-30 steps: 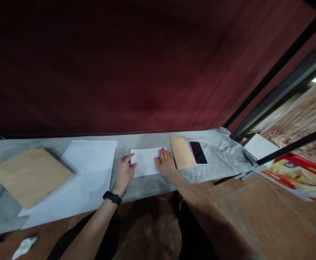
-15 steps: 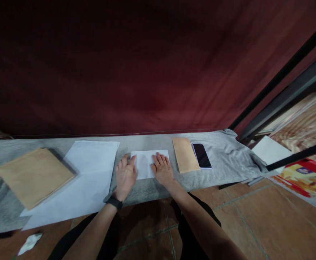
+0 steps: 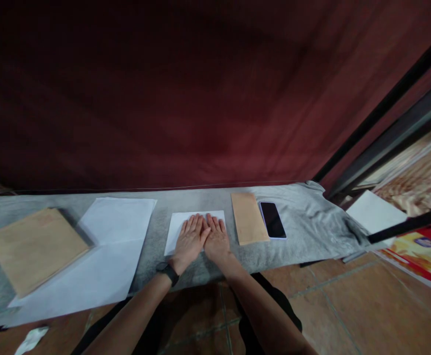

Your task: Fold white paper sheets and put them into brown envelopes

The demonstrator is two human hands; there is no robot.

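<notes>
A small white sheet of paper [image 3: 174,231], apparently folded, lies on the grey cloth in front of me. My left hand [image 3: 190,239] rests flat on its middle, fingers stretched out; a dark band circles that wrist. Beside it, my right hand [image 3: 216,240] presses flat on the paper's right half, fingers extended. The two thumbs touch or overlap. Much of the paper is hidden under both hands. Just right of it lies a brown envelope [image 3: 249,219], and against that a phone [image 3: 273,220] with a dark screen.
On the left, large white sheets [image 3: 115,261] lie under a stack of brown envelopes [image 3: 36,246]. Grey cloth [image 3: 311,222] covers the narrow table. A dark red curtain [image 3: 200,98] hangs behind. A crumpled white tissue [image 3: 32,340] and a red-yellow box [image 3: 425,251] are at floor level.
My left hand has moved right from the paper's left edge onto its middle, close to my right hand. The right hand stays flat on the paper. The view has shifted slightly.
</notes>
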